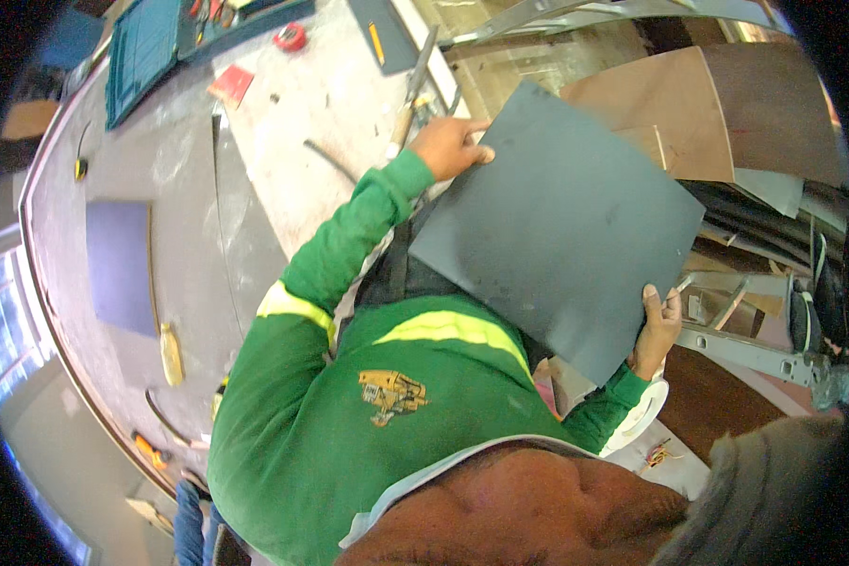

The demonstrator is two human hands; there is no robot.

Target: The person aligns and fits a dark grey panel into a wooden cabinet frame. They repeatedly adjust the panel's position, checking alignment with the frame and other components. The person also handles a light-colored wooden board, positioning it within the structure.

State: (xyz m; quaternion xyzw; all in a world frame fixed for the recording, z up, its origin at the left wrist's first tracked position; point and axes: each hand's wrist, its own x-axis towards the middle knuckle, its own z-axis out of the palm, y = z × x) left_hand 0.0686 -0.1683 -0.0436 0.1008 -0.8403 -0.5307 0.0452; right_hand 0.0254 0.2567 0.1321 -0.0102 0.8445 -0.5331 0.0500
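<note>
I hold a large dark grey flat sheet (566,226) in front of my chest, tilted, with both hands on its edges. My left hand (451,146) grips the sheet's far left edge, thumb on top. At the near right corner, my right hand (657,328) clasps it from below, and a thin pale stick (681,283) pokes out by its fingers. My green long sleeves with yellow reflective bands fill the lower middle of the view.
A grey workbench (189,179) stretches to the left, carrying a smaller dark sheet piece (118,264), a teal case (141,52), a red tape measure (291,36) and a yellow-handled tool (170,354). Brown boards (670,113) and a metal frame (755,349) lie right.
</note>
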